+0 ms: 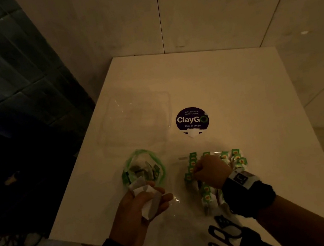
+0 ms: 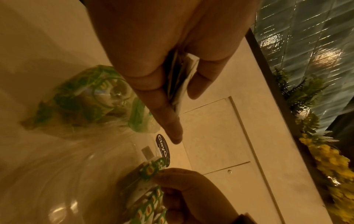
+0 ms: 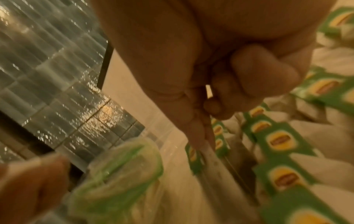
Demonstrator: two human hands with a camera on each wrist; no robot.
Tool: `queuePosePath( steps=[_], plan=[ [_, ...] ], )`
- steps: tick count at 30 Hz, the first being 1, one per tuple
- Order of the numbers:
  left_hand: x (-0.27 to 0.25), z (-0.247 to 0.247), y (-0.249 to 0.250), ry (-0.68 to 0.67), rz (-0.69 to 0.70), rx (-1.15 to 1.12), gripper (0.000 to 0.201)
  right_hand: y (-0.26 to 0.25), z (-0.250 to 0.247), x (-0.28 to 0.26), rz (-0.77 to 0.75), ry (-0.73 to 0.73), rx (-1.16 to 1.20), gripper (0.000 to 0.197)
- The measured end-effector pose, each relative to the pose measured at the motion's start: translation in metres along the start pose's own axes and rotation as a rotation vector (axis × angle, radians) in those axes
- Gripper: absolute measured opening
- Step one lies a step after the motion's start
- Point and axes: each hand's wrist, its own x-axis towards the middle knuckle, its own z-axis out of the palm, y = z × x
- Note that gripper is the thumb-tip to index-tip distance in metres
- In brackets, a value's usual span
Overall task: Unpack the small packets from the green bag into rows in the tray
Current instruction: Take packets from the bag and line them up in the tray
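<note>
The green bag (image 1: 143,169) lies open on the table, left of the clear tray (image 1: 177,201), with small packets still inside. My left hand (image 1: 148,199) hovers just in front of the bag and grips a bunch of white packets (image 1: 144,190), seen edge-on as packets (image 2: 182,84) between thumb and fingers. My right hand (image 1: 197,170) is down in the tray among rows of green-tagged packets (image 1: 236,157). In the right wrist view its thumb and forefinger pinch one packet (image 3: 209,153) beside the rows of packets (image 3: 279,139).
A clear plastic lid (image 1: 135,121) lies behind the bag. A round dark sticker (image 1: 192,120) is on the table behind the tray. Black looped straps (image 1: 223,239) lie at the near edge. The table's left edge drops to a dark floor with cables.
</note>
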Motion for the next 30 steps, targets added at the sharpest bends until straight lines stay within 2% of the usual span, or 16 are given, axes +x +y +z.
queuePosePath(
  steps=[5,10,15,17,19,22,25,28,30],
  plan=[
    [0.002,0.002,-0.001,-0.020,0.000,-0.013,0.023,0.002,0.003,0.007,0.060,0.027,-0.140,0.018],
    [0.004,0.001,-0.003,-0.047,-0.051,-0.107,0.030,-0.004,-0.002,0.001,0.010,0.089,-0.304,0.018],
    [0.006,0.003,-0.003,-0.107,-0.092,-0.197,0.042,-0.007,-0.010,-0.008,-0.062,0.152,-0.241,0.006],
    [0.007,0.006,-0.002,-0.123,-0.088,-0.184,0.044,-0.011,-0.017,-0.017,-0.156,0.155,-0.130,0.005],
    [0.009,0.010,-0.002,-0.141,-0.064,-0.154,0.045,-0.021,-0.024,-0.033,-0.270,0.095,0.065,0.009],
    [0.009,0.018,-0.002,-0.135,-0.022,-0.076,0.043,-0.038,-0.028,-0.054,-0.401,-0.065,0.156,0.037],
    [0.007,0.028,-0.002,-0.140,0.018,-0.007,0.036,-0.044,-0.020,-0.063,-0.571,-0.025,0.025,0.056],
    [0.006,0.033,-0.001,-0.122,0.007,-0.084,0.030,-0.043,-0.008,-0.068,-0.802,0.059,-0.258,0.062],
    [0.006,0.032,0.000,-0.146,-0.040,-0.189,0.029,-0.044,-0.001,-0.070,-0.858,0.081,-0.399,0.060]
  ],
)
